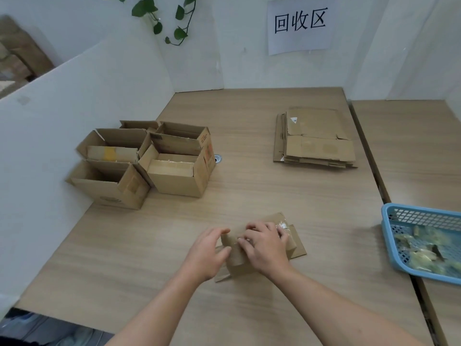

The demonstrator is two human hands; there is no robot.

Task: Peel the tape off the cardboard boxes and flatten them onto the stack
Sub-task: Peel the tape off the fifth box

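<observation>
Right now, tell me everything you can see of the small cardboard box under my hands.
The small cardboard box is plain brown, its flaps splayed on the wooden table. Shiny clear tape clings to its far right side. The left hand holds its left end; the right hand grips its top with curled fingers.

1. one view only, worn on the person's head, looking forward and steeply down across the desk point(249, 186).
2. it faces the back wall, with a paper sign point(299, 26) at the top edge.
3. the forearms enter from the bottom edge. the left hand point(207, 253) and right hand point(267, 248), gripping a small box point(235, 263), sit nearest the lens.
4. the wide angle bows the desk edges and the white partition point(74, 108) at the left.
</observation>
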